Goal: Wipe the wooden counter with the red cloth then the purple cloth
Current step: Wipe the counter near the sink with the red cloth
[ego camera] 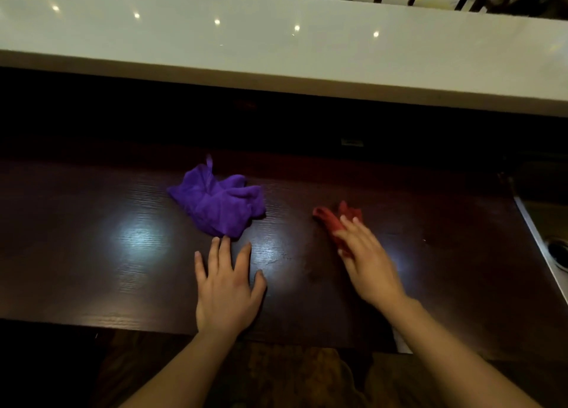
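Lying crumpled on the dark wooden bench (92, 254), right of centre, the red cloth (333, 220) is partly covered by the right hand (365, 254), whose fingers are laid flat over it; whether that grip is closed on the fabric cannot be told, as the hand is blurred. The purple cloth (218, 201) is bunched left of it, well apart. The left hand (227, 288) is spread open, its grip empty, fingertips just short of the purple cloth. The wipe is best done with the red cloth flattened under the palm and drawn along the grain.
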